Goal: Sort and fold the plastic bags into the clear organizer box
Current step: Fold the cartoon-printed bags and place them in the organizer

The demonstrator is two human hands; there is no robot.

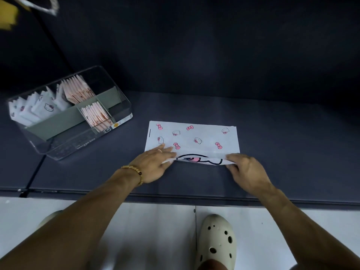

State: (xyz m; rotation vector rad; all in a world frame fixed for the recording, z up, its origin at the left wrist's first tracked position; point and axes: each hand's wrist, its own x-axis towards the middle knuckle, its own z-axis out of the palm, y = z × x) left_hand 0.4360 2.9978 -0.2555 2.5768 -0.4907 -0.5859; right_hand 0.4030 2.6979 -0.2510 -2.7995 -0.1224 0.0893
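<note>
A white plastic bag (194, 136) printed with pink bows and cat faces lies flat on the dark table (272, 143). Its near edge is folded up, showing a large black-outlined print. My left hand (155, 164) pinches the left end of that fold, with its fingers lying flat on the bag. At the right end, my right hand (245, 168) pinches the fold between thumb and fingers. The clear organizer box (120, 114) stands at the left with folded white bags (33, 110) and folded pink bags (78, 90) upright in its compartments.
The table's front edge (175, 195) runs just below my wrists. Below it are a white floor and my white clog (216, 240). A dark wall rises behind the table. Something yellow and blurred (7, 14) hangs at the top left.
</note>
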